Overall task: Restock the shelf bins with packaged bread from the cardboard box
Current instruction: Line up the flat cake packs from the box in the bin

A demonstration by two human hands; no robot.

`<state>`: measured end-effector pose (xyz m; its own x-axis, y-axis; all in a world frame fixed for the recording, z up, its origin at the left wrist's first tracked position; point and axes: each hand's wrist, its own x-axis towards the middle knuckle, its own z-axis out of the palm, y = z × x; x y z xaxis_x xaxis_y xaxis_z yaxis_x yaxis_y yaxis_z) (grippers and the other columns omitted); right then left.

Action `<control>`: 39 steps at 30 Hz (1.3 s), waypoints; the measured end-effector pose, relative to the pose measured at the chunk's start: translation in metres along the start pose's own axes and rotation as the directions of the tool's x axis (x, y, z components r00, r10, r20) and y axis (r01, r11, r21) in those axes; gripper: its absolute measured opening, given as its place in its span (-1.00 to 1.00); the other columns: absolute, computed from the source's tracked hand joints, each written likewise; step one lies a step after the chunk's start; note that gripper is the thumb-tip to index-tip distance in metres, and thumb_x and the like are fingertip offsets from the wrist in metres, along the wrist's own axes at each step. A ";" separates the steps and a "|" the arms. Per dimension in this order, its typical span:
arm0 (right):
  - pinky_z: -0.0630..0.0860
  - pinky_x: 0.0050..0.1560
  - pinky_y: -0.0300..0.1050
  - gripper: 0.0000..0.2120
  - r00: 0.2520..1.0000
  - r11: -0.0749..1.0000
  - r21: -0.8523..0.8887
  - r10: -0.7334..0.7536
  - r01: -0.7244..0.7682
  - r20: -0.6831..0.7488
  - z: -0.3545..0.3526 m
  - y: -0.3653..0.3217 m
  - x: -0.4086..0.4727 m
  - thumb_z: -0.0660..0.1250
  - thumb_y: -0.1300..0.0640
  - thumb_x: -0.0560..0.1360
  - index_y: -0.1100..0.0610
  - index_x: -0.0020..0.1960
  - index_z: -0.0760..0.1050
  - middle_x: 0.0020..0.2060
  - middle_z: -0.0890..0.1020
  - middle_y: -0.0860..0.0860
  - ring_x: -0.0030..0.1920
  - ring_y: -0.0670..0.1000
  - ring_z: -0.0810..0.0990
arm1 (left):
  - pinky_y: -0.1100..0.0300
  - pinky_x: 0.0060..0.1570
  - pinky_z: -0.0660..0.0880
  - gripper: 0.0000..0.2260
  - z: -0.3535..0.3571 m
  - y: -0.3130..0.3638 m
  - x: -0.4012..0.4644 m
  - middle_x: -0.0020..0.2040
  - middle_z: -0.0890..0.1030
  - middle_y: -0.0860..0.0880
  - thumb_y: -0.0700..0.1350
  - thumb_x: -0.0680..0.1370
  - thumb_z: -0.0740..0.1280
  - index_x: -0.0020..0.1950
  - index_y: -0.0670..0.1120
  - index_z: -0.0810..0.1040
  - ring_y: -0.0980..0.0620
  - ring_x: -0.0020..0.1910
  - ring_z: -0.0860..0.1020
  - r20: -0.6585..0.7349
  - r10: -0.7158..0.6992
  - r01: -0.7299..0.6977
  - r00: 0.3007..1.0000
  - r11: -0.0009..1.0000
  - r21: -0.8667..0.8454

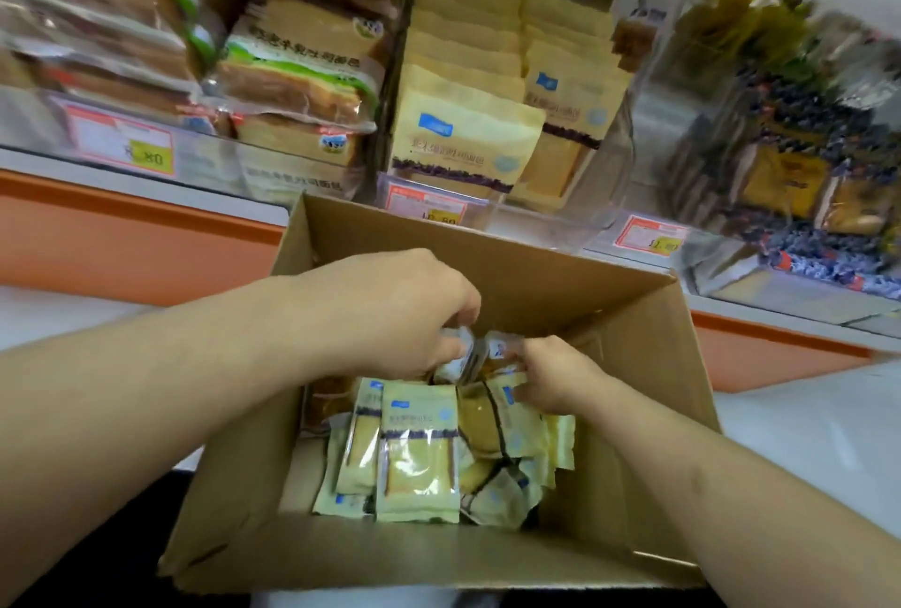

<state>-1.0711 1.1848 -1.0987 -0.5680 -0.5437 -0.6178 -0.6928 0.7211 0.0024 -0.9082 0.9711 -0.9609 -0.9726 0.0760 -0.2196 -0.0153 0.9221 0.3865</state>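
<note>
Three clear shelf bins (604, 197) w/ bread packs (458, 144) — orange-edged shelf (122, 217).

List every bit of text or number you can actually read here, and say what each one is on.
".80": yellow patch of the left price tag; leading digit blurred.
Middle price tag and right price tag: prices too blurred.
Bread packets in the shelf bin and in the cardboard box: printed characters, too blurred to read.

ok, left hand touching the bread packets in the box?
Touching. The head view shows the left hand with fingers curled onto the tops of the upright bread packets inside the cardboard box, no gap.
</note>
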 end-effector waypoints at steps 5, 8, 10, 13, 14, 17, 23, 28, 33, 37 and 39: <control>0.66 -0.04 0.02 -0.86 0.997 0.997 -0.010 0.075 -0.075 0.027 0.013 0.004 0.014 0.48 0.03 0.48 -0.10 -0.09 0.52 0.00 0.63 -0.04 0.02 0.09 0.62 | 0.04 -0.02 0.62 -0.73 -0.003 -0.001 0.005 0.12 0.62 0.09 0.17 0.63 0.31 0.30 0.15 0.55 0.04 0.04 0.60 0.026 0.021 -0.022 0.999 0.999 0.035; 0.68 -0.06 -0.01 -0.82 0.995 0.995 0.061 0.086 -0.083 -0.046 0.014 0.005 0.017 0.39 0.17 0.46 -0.08 -0.26 0.55 -0.15 0.65 -0.09 -0.04 0.04 0.66 | 0.06 -0.05 0.61 -0.73 -0.006 0.001 0.005 0.10 0.62 0.07 0.15 0.64 0.31 0.30 0.13 0.55 0.03 0.03 0.60 0.056 0.015 -0.018 0.998 0.998 0.057; 0.62 -0.15 -0.12 -0.81 0.996 0.990 0.120 0.080 -0.074 -0.046 0.006 -0.001 0.011 0.39 0.20 0.47 -0.06 -0.24 0.61 -0.16 0.66 -0.08 -0.08 0.00 0.65 | 0.06 -0.04 0.61 -0.73 -0.008 0.003 0.005 0.13 0.62 0.05 0.15 0.64 0.31 0.31 0.12 0.55 0.02 0.04 0.60 0.065 0.009 -0.014 0.998 0.997 0.077; 0.56 -0.24 -0.18 -0.83 0.999 0.969 0.245 0.042 -0.036 -0.017 -0.012 -0.005 -0.003 0.44 0.26 0.49 -0.01 -0.15 0.65 -0.18 0.69 -0.03 -0.19 -0.07 0.65 | 0.04 0.01 0.62 -0.73 -0.012 0.007 0.003 0.15 0.62 0.06 0.15 0.64 0.32 0.31 0.12 0.55 0.02 0.06 0.61 0.082 0.003 -0.011 0.997 0.996 0.091; 0.59 -0.24 -0.18 -0.82 1.000 0.952 0.307 0.024 -0.020 -0.008 -0.022 -0.007 -0.010 0.43 0.30 0.50 0.03 -0.13 0.65 -0.19 0.71 0.00 -0.24 -0.13 0.65 | 0.03 0.03 0.62 -0.73 -0.012 0.008 0.003 0.15 0.62 0.06 0.15 0.64 0.32 0.31 0.12 0.55 0.03 0.07 0.60 0.091 0.003 -0.012 0.996 0.996 0.090; 0.60 -0.11 -0.17 -0.81 0.998 0.900 0.431 -0.069 0.066 -0.008 -0.062 -0.012 -0.043 0.48 0.38 0.49 0.09 -0.09 0.64 -0.22 0.75 0.09 -0.28 -0.16 0.65 | 0.05 0.11 0.61 -0.66 -0.015 0.012 0.002 0.20 0.61 0.09 0.15 0.61 0.37 0.37 0.14 0.52 0.06 0.13 0.59 0.107 -0.010 0.001 0.994 0.997 0.082; 0.61 0.05 -0.24 -0.76 0.955 0.770 0.564 -0.225 0.297 -0.195 -0.142 -0.018 -0.133 0.53 0.34 0.50 0.08 0.07 0.64 -0.19 0.78 0.01 -0.09 -0.08 0.75 | 0.20 0.39 0.38 -0.21 -0.029 0.028 0.004 0.55 0.35 0.21 0.14 0.48 0.54 0.61 0.24 0.20 0.16 0.45 0.39 0.043 0.038 -0.032 0.998 0.989 -0.145; 0.62 0.03 -0.14 -0.78 0.854 0.599 0.631 -0.192 0.493 -0.484 -0.160 -0.016 -0.179 0.58 0.33 0.46 0.11 0.03 0.66 -0.23 0.77 0.04 -0.11 -0.02 0.77 | 0.04 0.27 0.52 -0.57 -0.046 0.036 0.000 0.20 0.60 0.29 0.17 0.43 0.58 0.24 0.26 0.55 0.29 0.20 0.53 0.065 0.119 -0.096 0.991 0.954 -0.284; 0.72 -0.03 -0.02 -0.92 0.802 0.418 0.715 -0.060 0.561 -0.595 -0.161 -0.001 -0.187 0.38 0.26 0.65 0.22 0.08 0.66 -0.16 0.77 0.16 -0.11 0.14 0.78 | 0.02 0.17 0.59 -0.71 -0.049 0.046 -0.006 0.08 0.70 0.23 0.09 0.42 0.60 0.09 0.14 0.65 0.23 0.10 0.65 -0.013 0.085 -0.083 0.996 0.900 -0.429; 0.71 -0.04 0.04 -0.77 0.866 0.328 0.811 -0.044 0.484 -0.498 -0.164 0.016 -0.185 0.37 0.08 0.68 0.25 0.15 0.63 -0.07 0.77 0.14 -0.09 0.13 0.77 | 0.08 0.11 0.62 -0.74 -0.047 0.052 -0.008 0.03 0.71 0.24 0.07 0.41 0.61 0.05 0.15 0.67 0.25 0.04 0.66 -0.126 -0.058 -0.012 0.990 0.871 -0.491; 0.68 0.04 0.04 -0.73 0.883 0.510 0.737 -0.110 0.443 -0.456 -0.160 0.021 -0.183 0.55 -0.03 0.53 0.08 0.14 0.66 -0.04 0.78 0.01 -0.04 0.03 0.76 | 0.12 0.06 0.62 -0.75 -0.046 0.056 -0.007 0.01 0.72 0.23 0.08 0.41 0.61 0.04 0.15 0.68 0.25 0.02 0.67 -0.201 -0.116 -0.013 0.973 0.839 -0.543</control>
<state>-1.0530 1.2309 -0.8602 -0.6281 -0.7551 -0.1878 -0.2781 0.4432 -0.8522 -0.9128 1.0051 -0.8961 -0.9909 -0.1092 -0.0781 -0.1266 0.5671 0.8138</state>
